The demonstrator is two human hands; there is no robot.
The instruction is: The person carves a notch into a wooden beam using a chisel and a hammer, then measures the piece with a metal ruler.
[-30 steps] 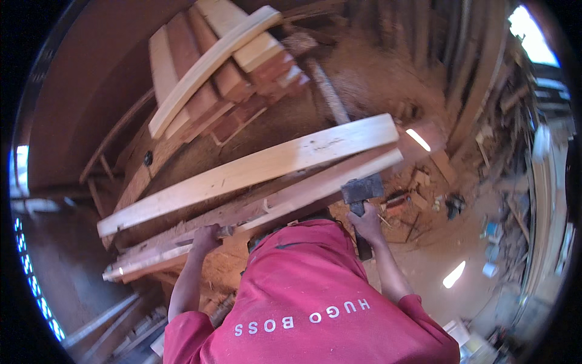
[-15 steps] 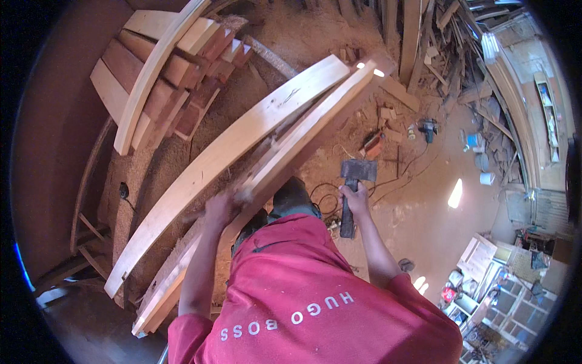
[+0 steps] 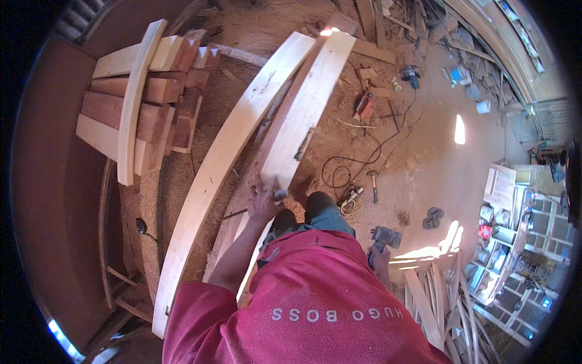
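My left hand [image 3: 263, 199] rests on the pale straight-edged board [image 3: 308, 103], its fingers partly spread. A thin dark-shafted tool [image 3: 236, 213] passes under this hand. Its blunt grey end shows by the fingertips, and the hand hides its middle. A long curved plank [image 3: 217, 162] lies just left of the board, almost parallel to it. Low at my right side, my right hand [image 3: 381, 259] is closed on a dark block-headed mallet [image 3: 387, 237], gripping it close below the head. My sleeve and body partly cover that hand and the handle.
Stacked timbers [image 3: 133, 94] stand at the far left with a curved piece across them. On the dusty floor to the right lie a claw hammer [image 3: 373, 185], a looped cable [image 3: 357, 161] and a power tool [image 3: 410, 76]. Curved strips [image 3: 433, 303] lean at lower right.
The board's broad face now shows where its narrow edge showed before. My left hand has shifted along it with the thin tool. My right hand has lowered the mallet to my side.
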